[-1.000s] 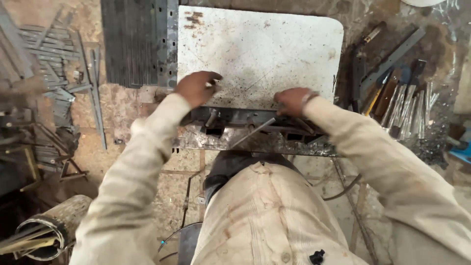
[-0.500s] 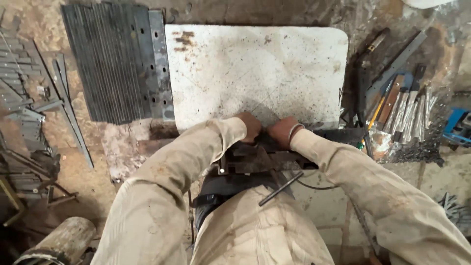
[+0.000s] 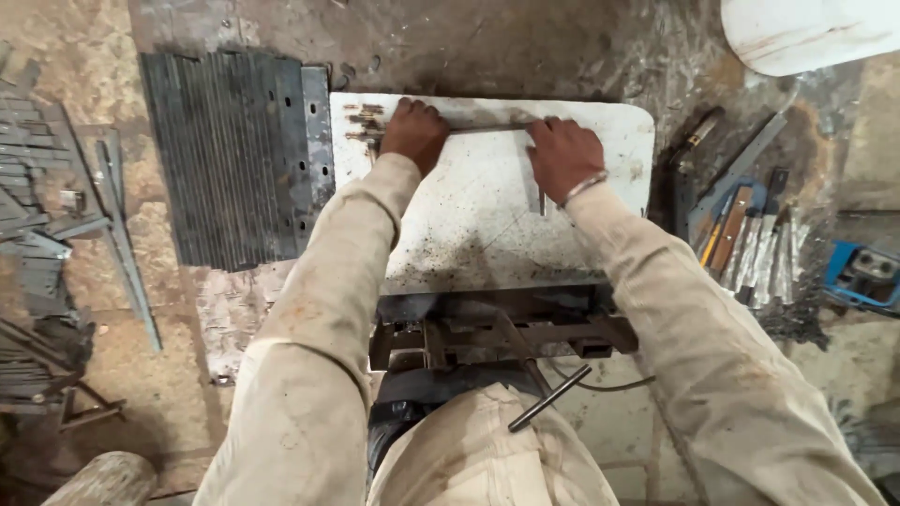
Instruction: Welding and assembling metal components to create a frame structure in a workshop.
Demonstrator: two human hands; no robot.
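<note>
Head view: left hand [image 3: 413, 134] curled down on thin metal rod [image 3: 487, 127] near far left corner of white plate [image 3: 487, 234], fingers closed over it. Right hand [image 3: 563, 157] pressed flat on rod's other end near far right corner; whether fingers clamp rod, cannot tell. Rod lies along plate's far edge. Rusty bits [image 3: 364, 120] just beside left hand. Dark strip stack [image 3: 230, 155] beyond plate's left edge, tools [image 3: 741, 234] beyond right edge. Risk: rod rolls off far edge if pressure uneven; burrs may cut bare fingers.

Both arms outstretched; left hand [image 3: 413, 134], right hand [image 3: 563, 156] apparently pressing down.
</note>
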